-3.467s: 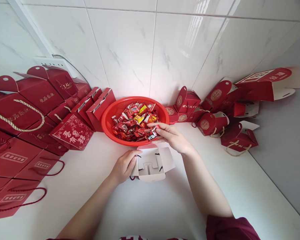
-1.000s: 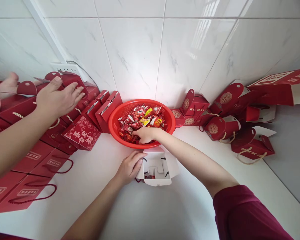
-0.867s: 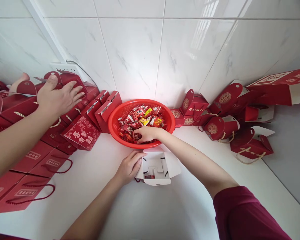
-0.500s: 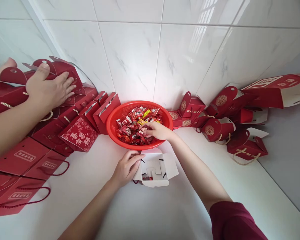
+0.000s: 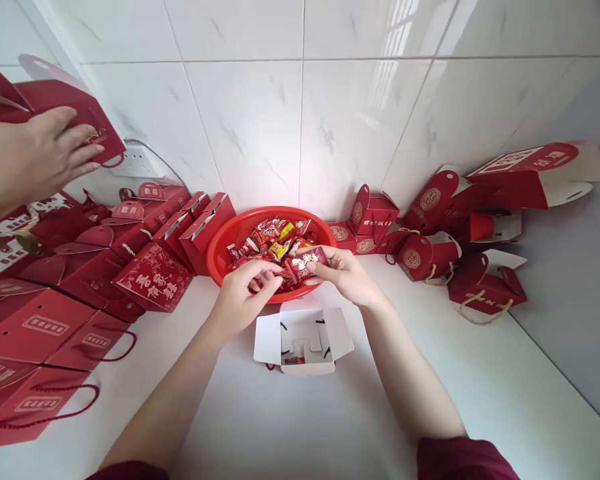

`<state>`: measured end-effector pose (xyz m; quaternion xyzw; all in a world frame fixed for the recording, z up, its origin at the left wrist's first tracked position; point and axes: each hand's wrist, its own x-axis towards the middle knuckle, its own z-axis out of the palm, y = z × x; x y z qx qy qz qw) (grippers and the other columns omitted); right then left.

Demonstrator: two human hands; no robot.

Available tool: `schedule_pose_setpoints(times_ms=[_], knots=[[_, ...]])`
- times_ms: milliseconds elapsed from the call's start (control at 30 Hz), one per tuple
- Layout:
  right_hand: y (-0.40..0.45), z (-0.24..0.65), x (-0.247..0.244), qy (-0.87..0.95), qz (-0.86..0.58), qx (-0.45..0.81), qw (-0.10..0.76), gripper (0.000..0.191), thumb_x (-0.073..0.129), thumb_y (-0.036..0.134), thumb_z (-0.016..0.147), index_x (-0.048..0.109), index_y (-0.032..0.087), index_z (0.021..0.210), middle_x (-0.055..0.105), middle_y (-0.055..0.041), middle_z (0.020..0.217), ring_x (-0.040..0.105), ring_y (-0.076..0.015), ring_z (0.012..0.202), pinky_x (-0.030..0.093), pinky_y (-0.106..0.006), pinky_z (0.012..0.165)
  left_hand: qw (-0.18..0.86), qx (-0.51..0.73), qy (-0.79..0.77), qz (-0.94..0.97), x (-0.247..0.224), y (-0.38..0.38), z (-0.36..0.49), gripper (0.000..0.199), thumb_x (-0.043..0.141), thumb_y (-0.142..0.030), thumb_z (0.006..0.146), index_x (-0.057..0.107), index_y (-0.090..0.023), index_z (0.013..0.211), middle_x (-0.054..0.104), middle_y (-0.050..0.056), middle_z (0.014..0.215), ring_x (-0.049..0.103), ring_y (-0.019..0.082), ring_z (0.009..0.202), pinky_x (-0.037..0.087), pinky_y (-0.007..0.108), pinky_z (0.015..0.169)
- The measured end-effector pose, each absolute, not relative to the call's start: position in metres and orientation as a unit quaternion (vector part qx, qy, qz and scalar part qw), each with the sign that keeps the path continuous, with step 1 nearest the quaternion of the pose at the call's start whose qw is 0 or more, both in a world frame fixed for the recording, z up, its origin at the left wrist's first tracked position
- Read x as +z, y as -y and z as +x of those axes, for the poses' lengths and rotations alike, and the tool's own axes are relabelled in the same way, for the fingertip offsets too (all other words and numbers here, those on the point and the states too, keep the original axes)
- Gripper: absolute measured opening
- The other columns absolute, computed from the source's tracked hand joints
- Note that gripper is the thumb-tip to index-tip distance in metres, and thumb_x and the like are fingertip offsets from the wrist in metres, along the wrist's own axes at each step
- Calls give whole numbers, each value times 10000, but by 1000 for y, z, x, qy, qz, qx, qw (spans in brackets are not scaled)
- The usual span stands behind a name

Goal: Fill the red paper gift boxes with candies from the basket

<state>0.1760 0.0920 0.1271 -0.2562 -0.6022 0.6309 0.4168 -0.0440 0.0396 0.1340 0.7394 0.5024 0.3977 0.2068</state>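
A red plastic basket (image 5: 215, 257) full of wrapped candies (image 5: 280, 239) stands near the wall. Over its front right edge, my right hand (image 5: 347, 275) grips a dark red candy packet (image 5: 311, 261) between thumb and fingers. My left hand (image 5: 245, 293) is at the basket's front left, its fingers curled together near the candies; what they hold, if anything, is hidden. In front of the basket sits an opened white-lined box (image 5: 307, 340), flaps spread, with a small red item at its bottom. Neither hand touches the box.
Red gift boxes with rope handles (image 5: 50, 327) crowd the left side. More red boxes (image 5: 430, 257) stand at the right along the wall. At upper left another person's hand (image 5: 40, 150) is against a lifted red box (image 5: 75, 100). A wall socket (image 5: 139, 162) is behind.
My left hand has let go of the white-lined box and moved up to the basket. My right hand has lifted a packet from the candies. The other person's hand has raised red boxes at upper left.
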Motion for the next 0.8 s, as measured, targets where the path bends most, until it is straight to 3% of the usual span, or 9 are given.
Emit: schedule_pose_setpoints(times_ms=[133, 267, 500, 800], knots=[[-77, 175, 133, 604, -243, 607, 455, 267, 686, 351, 867, 673, 218, 1099, 706, -37, 1035, 680, -166, 933, 608, -331, 841, 246, 404, -505, 722, 146, -55, -28, 243, 707, -412, 824, 682, -186, 910, 710, 13, 858, 647, 157, 751, 505, 257, 638], [-72, 174, 127, 596, -277, 578, 484, 233, 682, 345, 871, 648, 218, 1064, 689, -35, 1001, 662, -164, 907, 595, -332, 816, 241, 427, -485, 724, 140, -60, -24, 190, 696, -361, 835, 684, -175, 876, 711, 23, 863, 642, 157, 751, 509, 268, 659], [-81, 174, 113, 665, -325, 526, 420, 218, 656, 374, 887, 646, 197, 1013, 672, -17, 915, 615, -138, 802, 523, -279, 732, 402, 393, -491, 666, 124, -67, -35, 237, 684, -394, 832, 679, -157, 821, 707, 34, 781, 649, 167, 704, 514, 278, 657], [-79, 174, 115, 667, -341, 528, 400, 254, 655, 381, 883, 640, 178, 1036, 669, -17, 872, 630, -141, 761, 519, -275, 679, 368, 384, -501, 683, 126, -62, -35, 215, 653, -381, 859, 661, -172, 812, 684, 12, 777, 588, 137, 672, 464, 255, 635]])
